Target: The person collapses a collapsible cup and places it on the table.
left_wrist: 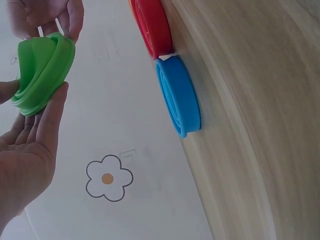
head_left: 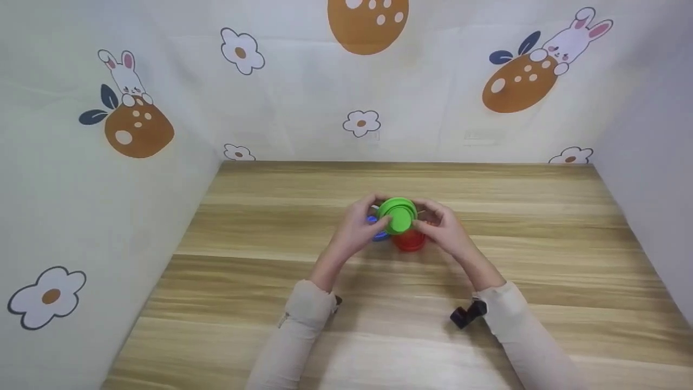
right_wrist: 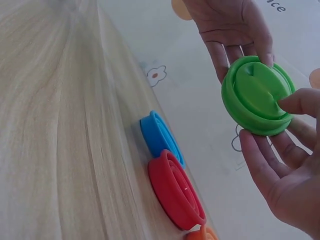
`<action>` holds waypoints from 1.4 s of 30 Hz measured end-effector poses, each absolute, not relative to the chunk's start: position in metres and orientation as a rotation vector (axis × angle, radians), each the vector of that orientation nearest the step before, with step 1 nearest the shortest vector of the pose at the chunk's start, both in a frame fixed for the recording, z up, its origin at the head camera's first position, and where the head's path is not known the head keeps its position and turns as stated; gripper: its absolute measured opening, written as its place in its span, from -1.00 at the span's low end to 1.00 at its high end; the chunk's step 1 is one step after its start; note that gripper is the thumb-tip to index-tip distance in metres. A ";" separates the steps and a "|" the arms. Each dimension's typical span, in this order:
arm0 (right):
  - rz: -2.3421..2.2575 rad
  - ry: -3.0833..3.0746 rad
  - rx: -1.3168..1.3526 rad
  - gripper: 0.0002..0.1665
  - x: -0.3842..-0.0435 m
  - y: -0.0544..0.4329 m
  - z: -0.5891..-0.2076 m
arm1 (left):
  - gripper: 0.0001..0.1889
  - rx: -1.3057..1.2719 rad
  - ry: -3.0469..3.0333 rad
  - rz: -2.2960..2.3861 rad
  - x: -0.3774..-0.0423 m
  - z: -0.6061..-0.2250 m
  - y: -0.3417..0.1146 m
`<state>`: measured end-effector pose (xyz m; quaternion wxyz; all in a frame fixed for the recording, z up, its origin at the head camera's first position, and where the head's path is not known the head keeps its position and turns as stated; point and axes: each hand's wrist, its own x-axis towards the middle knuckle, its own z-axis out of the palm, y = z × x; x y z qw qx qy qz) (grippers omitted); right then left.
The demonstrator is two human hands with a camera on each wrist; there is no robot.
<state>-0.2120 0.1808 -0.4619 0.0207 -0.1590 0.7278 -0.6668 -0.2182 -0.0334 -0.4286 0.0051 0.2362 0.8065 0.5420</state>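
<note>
Both hands hold a green collapsible silicone cup (head_left: pixel 400 219) up above the wooden table. My left hand (head_left: pixel 363 222) pinches its left side, thumb on the near face and fingers behind the rim. On the opposite side my right hand (head_left: pixel 441 225) grips it the same way. The cup's round middle (right_wrist: pixel 262 87) looks dented and pushed unevenly in the right wrist view, with both thumbs pressing near it. Seen from the left wrist, its folded rings (left_wrist: pixel 47 75) stand slanted. Below lie a flattened blue ring-shaped piece (left_wrist: pixel 180 97) and a similar red one (left_wrist: pixel 153 27), side by side.
Beside the red piece, part of an orange piece (right_wrist: pixel 202 234) shows at the lower edge of the right wrist view. The wooden table (head_left: pixel 243 303) is bounded by a patterned cloth wall (head_left: pixel 303 108) at the back and walls at both sides.
</note>
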 end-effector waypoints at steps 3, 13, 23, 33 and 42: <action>-2.105 2.139 -0.487 -0.38 -0.211 0.181 -0.463 | -0.67 0.731 2.540 1.717 -0.218 -0.429 -0.033; -2.178 1.997 -0.469 -0.41 -0.208 0.175 -0.465 | -0.67 0.705 2.532 1.746 -0.215 -0.430 -0.031; -2.189 2.230 -0.389 -0.53 -0.211 0.168 -0.469 | -0.68 0.711 2.515 1.748 -0.215 -0.434 -0.028; -2.176 2.369 -0.398 -0.61 -0.211 0.164 -0.469 | -0.68 0.718 2.553 1.715 -0.215 -0.435 -0.027; -2.113 2.443 -0.453 -0.59 -0.210 0.168 -0.469 | -0.67 0.666 2.526 1.709 -0.215 -0.435 -0.027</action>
